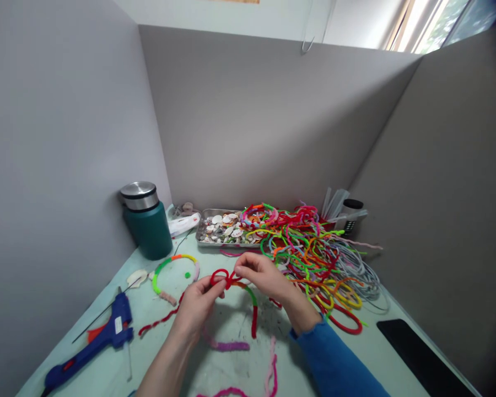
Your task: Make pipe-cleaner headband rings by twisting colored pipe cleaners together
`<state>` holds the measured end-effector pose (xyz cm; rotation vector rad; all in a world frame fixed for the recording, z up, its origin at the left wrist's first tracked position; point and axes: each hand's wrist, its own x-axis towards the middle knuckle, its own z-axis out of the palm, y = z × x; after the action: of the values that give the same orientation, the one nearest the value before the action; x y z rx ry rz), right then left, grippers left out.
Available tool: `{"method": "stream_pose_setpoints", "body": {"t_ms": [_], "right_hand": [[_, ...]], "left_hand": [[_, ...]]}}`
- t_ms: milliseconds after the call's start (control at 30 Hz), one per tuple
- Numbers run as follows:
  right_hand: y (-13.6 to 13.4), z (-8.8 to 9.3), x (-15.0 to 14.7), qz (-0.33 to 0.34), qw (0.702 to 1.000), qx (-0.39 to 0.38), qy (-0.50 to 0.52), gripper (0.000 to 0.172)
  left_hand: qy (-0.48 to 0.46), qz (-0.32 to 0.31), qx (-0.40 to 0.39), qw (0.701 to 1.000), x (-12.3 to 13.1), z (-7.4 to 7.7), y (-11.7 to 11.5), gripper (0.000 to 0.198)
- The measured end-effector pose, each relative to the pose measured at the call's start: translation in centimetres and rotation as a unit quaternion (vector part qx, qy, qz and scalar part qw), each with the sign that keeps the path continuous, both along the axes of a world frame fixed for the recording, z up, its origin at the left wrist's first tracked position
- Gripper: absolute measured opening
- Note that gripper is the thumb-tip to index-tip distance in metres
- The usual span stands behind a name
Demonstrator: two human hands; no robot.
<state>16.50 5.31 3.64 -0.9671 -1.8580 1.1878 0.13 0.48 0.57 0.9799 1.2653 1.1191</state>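
A red pipe cleaner bent into a bow (pixel 228 280) is held above the table by both hands. My left hand (pixel 200 302) pinches the bow at its left loop, near the centre. With thumb and forefinger, my right hand (pixel 267 277) grips its right side. Just below and behind the bow, a curved strip wrapped in orange, green and red (pixel 254 309) runs down to the right; I cannot tell whether it is joined to the bow. A twisted red pipe cleaner (pixel 161 321) trails out left of my left wrist. A purple wrapped piece (pixel 232 347) lies below my hands.
At left are a blue glue gun (pixel 119 322), a green bottle (pixel 147 223) and a multicoloured ring (pixel 162 268). Behind stands a metal tray (pixel 215 244) of small pieces. Tangled pipe cleaners (pixel 310 242) spread at right, near a black phone-like slab (pixel 417 353). Grey partitions enclose the table.
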Motion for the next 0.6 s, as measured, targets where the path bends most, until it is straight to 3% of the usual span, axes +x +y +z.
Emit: {"method": "stream_pose_setpoints", "body": {"t_ms": [233,600], "right_hand": [[-1.1,1.4,-0.4,-0.006,0.992,0.091,-0.086,0.012],[-0.2,0.3,0.1,0.014,0.992,0.083,-0.099,0.012]], "left_hand": [[0.001,-0.019,0.002,1.000,0.0,0.1,0.0,0.036],[0.011,-0.031,-0.006,0.999,-0.1,0.6,-0.1,0.034]]}}
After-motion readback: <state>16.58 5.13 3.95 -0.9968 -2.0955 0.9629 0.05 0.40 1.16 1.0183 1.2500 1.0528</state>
